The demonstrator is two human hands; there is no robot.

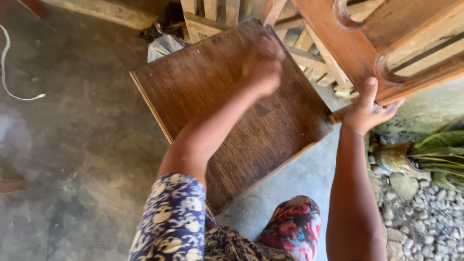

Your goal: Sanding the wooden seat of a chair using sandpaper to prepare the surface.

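Over the concrete floor (72, 145) we rub the dark wooden panel (212, 111) with our blurred left hand (262, 65), fingers' state unclear, while our right hand (368, 110) has its fingers clamped on the carved wooden frame (348, 43); next calls for steadying that frame.

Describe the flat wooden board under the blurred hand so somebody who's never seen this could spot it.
Start at the grey concrete floor; the dark brown board sits tilted above it at centre frame. The blurred left hand is over its far corner. Unlike the lighter orange carved frame gripped by the right hand, it is plain, flat and square.
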